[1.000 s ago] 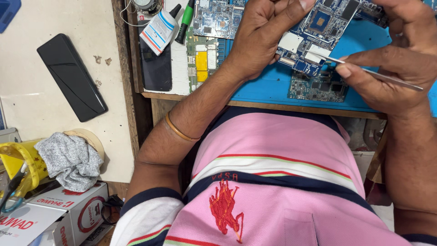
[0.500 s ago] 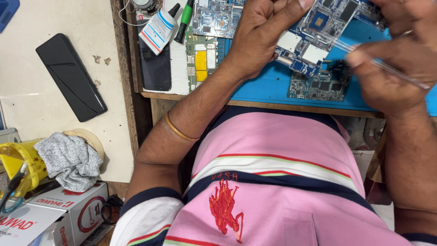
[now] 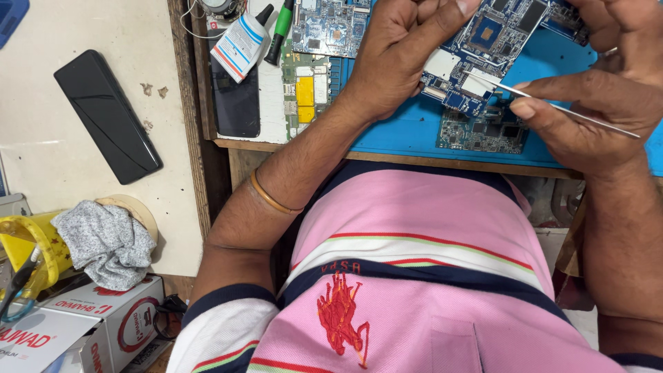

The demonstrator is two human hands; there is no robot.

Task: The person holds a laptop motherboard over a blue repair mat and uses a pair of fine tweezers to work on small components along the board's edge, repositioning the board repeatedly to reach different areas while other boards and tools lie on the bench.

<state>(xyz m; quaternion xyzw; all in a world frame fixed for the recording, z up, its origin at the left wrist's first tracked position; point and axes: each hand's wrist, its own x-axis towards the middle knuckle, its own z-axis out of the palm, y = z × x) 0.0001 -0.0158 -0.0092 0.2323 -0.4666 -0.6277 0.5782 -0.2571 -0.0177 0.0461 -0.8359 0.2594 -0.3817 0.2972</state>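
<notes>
My left hand [image 3: 400,59] grips a blue circuit board [image 3: 494,41] and holds it tilted above a blue work mat [image 3: 414,128]. My right hand [image 3: 594,114] pinches a thin metal tool [image 3: 552,107], likely tweezers, whose tip touches a pale patch on the lower edge of the board. A smaller dark circuit board [image 3: 480,131] lies flat on the mat just below the tool tip. A thin gold bangle [image 3: 273,200] sits on my left forearm.
More boards [image 3: 307,86] [image 3: 328,27], a black phone [image 3: 236,103], a white glue bottle [image 3: 240,41] and a green-handled tool [image 3: 280,27] lie left of the mat. Another black phone [image 3: 107,117] rests on the pale floor. A grey cloth [image 3: 103,242], yellow container [image 3: 27,245] and cardboard boxes [image 3: 76,324] are at lower left.
My right hand drew back up and to the right, then returned, bringing the tool tip down to the board's lower edge again. My left hand kept the board in place.
</notes>
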